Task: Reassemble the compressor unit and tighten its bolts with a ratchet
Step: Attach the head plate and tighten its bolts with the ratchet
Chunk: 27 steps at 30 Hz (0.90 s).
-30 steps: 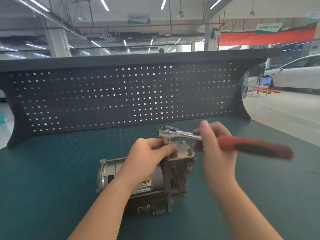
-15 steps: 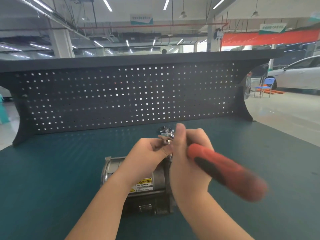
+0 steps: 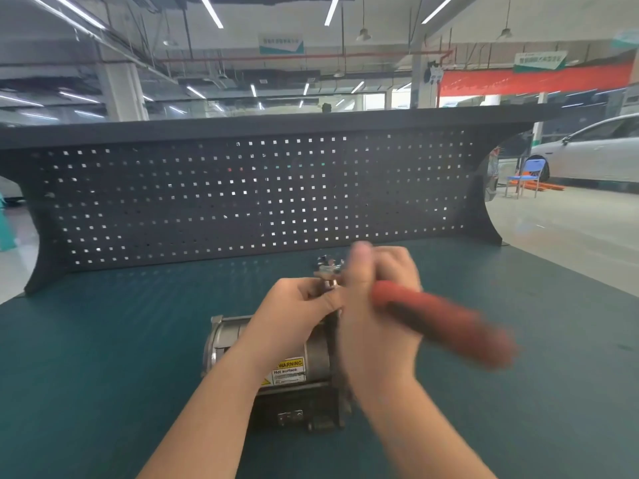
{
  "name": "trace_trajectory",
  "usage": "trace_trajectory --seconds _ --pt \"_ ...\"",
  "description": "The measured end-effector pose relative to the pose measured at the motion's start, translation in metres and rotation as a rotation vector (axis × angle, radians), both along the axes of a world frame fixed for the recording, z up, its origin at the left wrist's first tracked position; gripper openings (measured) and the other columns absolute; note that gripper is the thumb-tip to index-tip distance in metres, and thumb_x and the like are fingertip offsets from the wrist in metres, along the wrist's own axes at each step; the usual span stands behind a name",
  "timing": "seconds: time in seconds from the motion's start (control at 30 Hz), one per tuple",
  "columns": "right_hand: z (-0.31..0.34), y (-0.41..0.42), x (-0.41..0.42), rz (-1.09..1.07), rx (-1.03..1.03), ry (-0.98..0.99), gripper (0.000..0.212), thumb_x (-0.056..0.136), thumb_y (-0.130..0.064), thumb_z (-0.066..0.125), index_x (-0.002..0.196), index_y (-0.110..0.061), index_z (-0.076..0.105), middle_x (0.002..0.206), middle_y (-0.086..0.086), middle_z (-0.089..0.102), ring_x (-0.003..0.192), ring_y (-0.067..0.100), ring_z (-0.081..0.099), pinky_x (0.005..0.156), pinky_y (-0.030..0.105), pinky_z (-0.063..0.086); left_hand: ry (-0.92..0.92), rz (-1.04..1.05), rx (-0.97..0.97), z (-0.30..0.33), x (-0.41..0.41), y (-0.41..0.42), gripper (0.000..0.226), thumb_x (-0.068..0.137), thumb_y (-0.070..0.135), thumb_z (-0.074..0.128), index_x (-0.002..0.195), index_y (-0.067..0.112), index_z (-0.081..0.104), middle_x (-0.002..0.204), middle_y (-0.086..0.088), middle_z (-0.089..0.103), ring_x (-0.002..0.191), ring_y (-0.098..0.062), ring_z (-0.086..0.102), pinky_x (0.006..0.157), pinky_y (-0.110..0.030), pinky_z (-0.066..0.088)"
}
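Observation:
The compressor unit (image 3: 294, 368), a metal cylinder with a yellow warning label, lies on the green bench mat. The ratchet (image 3: 439, 326) has a red and black handle, blurred by motion, and a chrome head (image 3: 326, 266) standing over the unit's top. My right hand (image 3: 377, 305) grips the handle near its metal shank. My left hand (image 3: 294, 309) rests on top of the unit, with its fingers curled round the socket stem under the ratchet head. The bolts and the unit's right end are hidden behind my hands.
A dark perforated back panel (image 3: 259, 195) closes off the far side of the green bench mat (image 3: 103, 357). Beyond the bench's right edge is an open workshop floor with a blue chair (image 3: 527, 174) and a white car (image 3: 594, 150).
The ratchet handle has swung from pointing right toward me, then slightly back out to the right. My left hand has kept its hold at the socket. The unit has stayed in place.

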State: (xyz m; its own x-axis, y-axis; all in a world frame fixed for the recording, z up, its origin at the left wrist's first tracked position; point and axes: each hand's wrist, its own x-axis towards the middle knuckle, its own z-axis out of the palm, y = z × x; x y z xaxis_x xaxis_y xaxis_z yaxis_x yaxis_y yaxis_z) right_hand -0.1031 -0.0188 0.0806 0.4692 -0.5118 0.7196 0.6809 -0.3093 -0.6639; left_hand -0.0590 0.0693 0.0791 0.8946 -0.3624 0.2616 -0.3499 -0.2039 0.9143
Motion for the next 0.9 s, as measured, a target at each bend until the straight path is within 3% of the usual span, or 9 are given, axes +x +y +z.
trace_trajectory --seconds 0.1,0.2,0.3,0.33,0.43,0.53,0.67,0.8,0.9 --pt "0.008 -0.050 0.009 0.425 0.439 0.087 0.035 0.091 -0.035 0.057 0.058 -0.022 0.059 0.058 -0.002 0.057 0.047 0.013 0.054 0.043 0.021 0.041 -0.006 -0.085 -0.089 -0.001 0.000 0.000 0.013 0.092 0.017 0.065 0.089 0.012 0.076 0.084 0.001 0.077 0.077 -0.005 0.072 0.067 -0.011 0.050" --pt "0.008 -0.073 0.018 0.737 0.602 0.196 0.031 0.092 -0.025 0.059 0.064 -0.012 0.061 0.063 0.001 0.060 0.047 0.016 0.056 0.039 0.020 0.038 0.003 -0.154 -0.062 -0.003 0.000 0.005 0.013 0.093 0.011 0.063 0.098 0.019 0.073 0.097 0.004 0.077 0.092 -0.005 0.071 0.074 -0.010 0.051" --pt "0.004 -0.076 0.023 0.771 0.552 0.168 0.040 0.095 -0.025 0.055 0.057 -0.016 0.061 0.065 0.000 0.060 0.048 0.015 0.055 0.042 0.021 0.040 -0.129 -0.168 0.291 -0.001 0.007 0.014 0.043 0.086 0.028 0.074 0.122 0.043 0.058 0.136 0.025 0.053 0.130 0.007 0.042 0.105 -0.018 0.034" --pt "0.004 -0.076 0.023 0.766 0.535 0.144 0.043 0.097 -0.024 0.053 0.055 -0.017 0.061 0.067 0.001 0.063 0.047 0.015 0.054 0.042 0.021 0.040 -0.151 -0.176 0.408 0.002 0.009 0.017 0.053 0.083 0.035 0.076 0.128 0.049 0.051 0.136 0.034 0.046 0.132 0.011 0.034 0.108 -0.019 0.029" --pt "0.002 -0.070 0.020 0.591 0.382 0.101 0.043 0.095 -0.029 0.053 0.053 -0.022 0.062 0.075 0.005 0.072 0.046 0.015 0.053 0.044 0.022 0.042 -0.081 -0.237 0.496 0.015 0.015 0.019 0.039 0.083 0.036 0.076 0.112 0.052 0.056 0.110 0.041 0.060 0.108 0.018 0.054 0.098 -0.009 0.039" --pt "-0.001 -0.065 0.015 0.474 0.298 0.064 0.041 0.090 -0.035 0.051 0.053 -0.024 0.063 0.070 0.004 0.071 0.046 0.015 0.054 0.045 0.022 0.044 -0.065 -0.240 0.526 0.021 0.022 0.018 0.039 0.083 0.038 0.075 0.120 0.043 0.063 0.116 0.026 0.067 0.109 0.010 0.059 0.095 -0.010 0.043" --pt "0.005 -0.070 0.018 0.652 0.348 0.071 0.042 0.090 -0.029 0.053 0.051 -0.021 0.061 0.064 0.007 0.068 0.044 0.016 0.053 0.044 0.020 0.041 -0.008 -0.270 0.404 0.023 0.027 0.019 0.023 0.084 0.020 0.076 0.101 0.035 0.077 0.106 0.019 0.073 0.101 0.007 0.064 0.081 -0.002 0.044" --pt "0.019 -0.077 0.035 0.879 0.399 0.165 0.051 0.099 -0.019 0.047 0.050 -0.016 0.057 0.059 0.007 0.063 0.041 0.015 0.049 0.041 0.020 0.036 -0.031 -0.295 0.312 0.016 0.028 0.021 0.022 0.082 0.013 0.076 0.093 0.032 0.080 0.107 0.024 0.071 0.105 0.014 0.059 0.078 0.001 0.041" --pt "0.021 -0.077 0.041 0.935 0.444 0.215 0.051 0.099 -0.020 0.045 0.049 -0.016 0.055 0.058 0.006 0.060 0.041 0.016 0.047 0.041 0.020 0.035 -0.010 -0.266 0.229 0.010 0.033 0.019 0.023 0.079 0.005 0.078 0.085 0.027 0.081 0.100 0.016 0.075 0.098 0.009 0.064 0.076 -0.002 0.044"
